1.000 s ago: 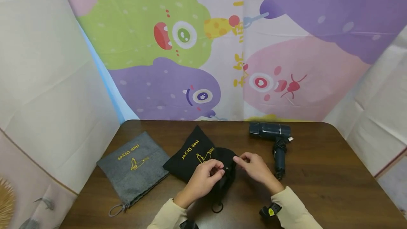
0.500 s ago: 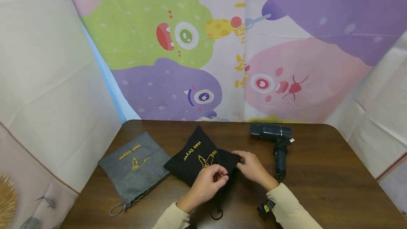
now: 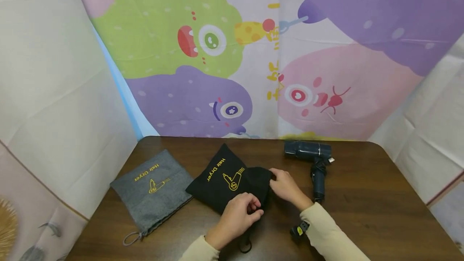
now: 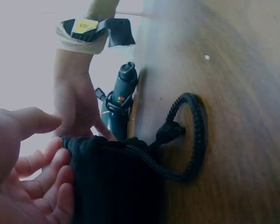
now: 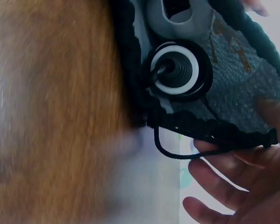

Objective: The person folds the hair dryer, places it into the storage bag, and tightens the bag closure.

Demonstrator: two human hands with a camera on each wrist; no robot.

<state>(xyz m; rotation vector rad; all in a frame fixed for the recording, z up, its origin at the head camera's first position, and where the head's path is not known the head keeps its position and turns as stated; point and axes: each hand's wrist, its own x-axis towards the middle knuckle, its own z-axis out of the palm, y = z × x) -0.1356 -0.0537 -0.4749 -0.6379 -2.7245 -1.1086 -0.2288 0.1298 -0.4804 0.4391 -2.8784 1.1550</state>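
Note:
A black drawstring bag (image 3: 250, 180) with yellow "Hair Dryer" print lies mid-table, filled out, its mouth toward the person. My right hand (image 3: 288, 186) pinches the mouth's right edge, thumb inside and fingers outside. Over the near side, my left hand (image 3: 237, 216) has loosely bent fingers; in the left wrist view its fingertips are right at the rim, thumb apart. The right wrist view looks into the mouth: a dark cylinder end with a white ring (image 5: 194, 70) and a cord, beside a pale grey piece (image 5: 200, 23) with an oval opening. A black cord loop (image 4: 200, 135) hangs from the mouth.
Left of the black bag, a grey drawstring bag (image 3: 159, 202) with the same print lies flat. A dark hair dryer (image 3: 308, 150), its cord bundled around the handle, lies at the back right. A cartoon-printed cloth (image 3: 261, 120) hangs behind the brown table (image 3: 377, 196).
My right hand has shifted from the bag's near side to its right edge, and the mouth's upper layer has been spread out to the right. My left hand has moved slightly toward the person.

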